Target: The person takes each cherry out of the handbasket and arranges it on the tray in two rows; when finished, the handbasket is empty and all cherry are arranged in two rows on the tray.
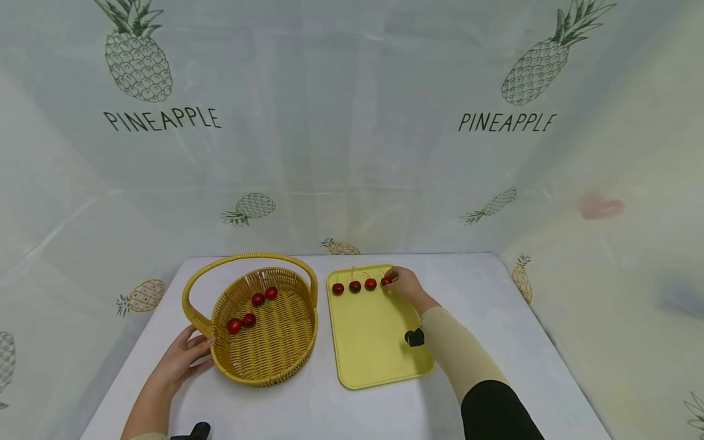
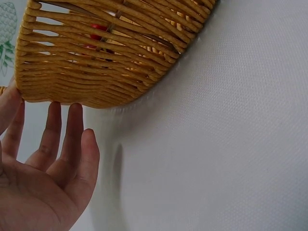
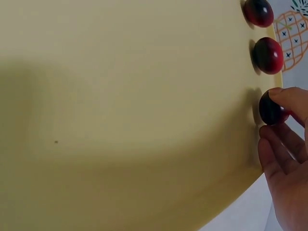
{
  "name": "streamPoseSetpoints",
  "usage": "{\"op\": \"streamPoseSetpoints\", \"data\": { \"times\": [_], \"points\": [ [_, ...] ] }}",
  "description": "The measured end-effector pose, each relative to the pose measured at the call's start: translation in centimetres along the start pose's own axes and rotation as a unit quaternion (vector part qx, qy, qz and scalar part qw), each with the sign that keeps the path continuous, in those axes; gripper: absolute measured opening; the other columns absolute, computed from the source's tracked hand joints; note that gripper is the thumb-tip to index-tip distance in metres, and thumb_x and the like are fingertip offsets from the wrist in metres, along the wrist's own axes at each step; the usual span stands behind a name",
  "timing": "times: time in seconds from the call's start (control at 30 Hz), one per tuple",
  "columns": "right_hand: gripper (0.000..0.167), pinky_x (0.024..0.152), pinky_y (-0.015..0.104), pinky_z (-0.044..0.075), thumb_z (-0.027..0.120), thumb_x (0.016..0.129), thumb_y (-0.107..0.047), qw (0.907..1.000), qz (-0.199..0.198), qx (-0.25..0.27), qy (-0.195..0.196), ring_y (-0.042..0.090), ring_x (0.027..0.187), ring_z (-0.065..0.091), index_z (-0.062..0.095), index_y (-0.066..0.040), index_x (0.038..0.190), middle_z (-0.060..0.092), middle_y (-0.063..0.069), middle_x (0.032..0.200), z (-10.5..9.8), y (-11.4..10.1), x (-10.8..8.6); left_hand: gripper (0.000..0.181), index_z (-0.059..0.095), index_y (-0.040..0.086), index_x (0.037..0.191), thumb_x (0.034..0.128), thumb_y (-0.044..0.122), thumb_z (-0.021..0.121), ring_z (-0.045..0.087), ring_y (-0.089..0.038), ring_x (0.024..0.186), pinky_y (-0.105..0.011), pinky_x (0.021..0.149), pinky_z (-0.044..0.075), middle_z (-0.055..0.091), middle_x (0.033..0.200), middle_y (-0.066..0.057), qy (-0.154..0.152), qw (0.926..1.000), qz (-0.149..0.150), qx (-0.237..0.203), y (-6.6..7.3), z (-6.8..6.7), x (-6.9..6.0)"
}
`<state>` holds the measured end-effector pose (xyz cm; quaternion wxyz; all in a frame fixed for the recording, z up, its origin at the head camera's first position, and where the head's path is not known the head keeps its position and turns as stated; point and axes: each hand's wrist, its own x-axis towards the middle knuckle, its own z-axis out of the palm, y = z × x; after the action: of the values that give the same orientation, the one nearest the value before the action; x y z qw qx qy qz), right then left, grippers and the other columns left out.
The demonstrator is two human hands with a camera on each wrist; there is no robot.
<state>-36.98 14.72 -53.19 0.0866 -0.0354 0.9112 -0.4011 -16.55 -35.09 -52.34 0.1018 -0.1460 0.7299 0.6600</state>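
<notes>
Fingers (image 3: 270, 158) on a cherry (image 3: 270, 109), white table (image 1: 473, 299), pineapple-print sheeting (image 1: 352, 134) behind

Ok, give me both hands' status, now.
Left hand: open, fingertips touching the round, golden-brown woven basket.
Right hand: closed, holding one round, glossy dark-red cherry at the far end of the yellow rectangular tray.
</notes>
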Motion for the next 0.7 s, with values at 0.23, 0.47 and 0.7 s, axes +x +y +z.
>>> {"op": "streamPoseSetpoints", "data": {
  "times": [0.23,0.47,0.7],
  "points": [
    [0.025,0.092,0.042,0.048,0.074,0.086,-0.007,1.0,-0.002,-0.004,-0.004,0.028,0.099,0.057,0.066,-0.001,0.109,0.064,0.013,0.107,0.12,0.34,0.56,0.077,0.013,0.007,0.153,0.0968,0.022,0.063,0.064,-0.015,0.097,-0.037,0.084,0.055,0.05,0.134,-0.017,0.003,1.0,0.002,0.003,-0.14,0.02,0.07],
    [0.027,0.093,0.043,0.047,0.073,0.087,-0.008,0.9998,-0.008,-0.016,-0.005,0.029,0.101,0.058,0.067,-0.001,0.112,0.064,0.014,0.109,0.16,0.46,0.9,0.078,0.011,0.008,0.154,0.0971,0.023,0.063,0.064,-0.015,0.097,-0.038,0.085,0.055,0.045,0.139,-0.023,0.003,1.0,0.002,0.009,-0.1,0.1,-0.01],
    [0.029,0.094,0.043,0.046,0.072,0.088,-0.008,0.9997,-0.008,-0.02,-0.009,0.03,0.102,0.057,0.067,0.0,0.114,0.064,0.015,0.11,0.14,0.05,0.7,0.079,0.01,0.008,0.154,0.0973,0.022,0.063,0.064,-0.014,0.097,-0.037,0.085,0.054,0.043,0.14,-0.024,0.003,1.0,0.0,0.008,0.02,0.13,-0.12]
  ]
}}
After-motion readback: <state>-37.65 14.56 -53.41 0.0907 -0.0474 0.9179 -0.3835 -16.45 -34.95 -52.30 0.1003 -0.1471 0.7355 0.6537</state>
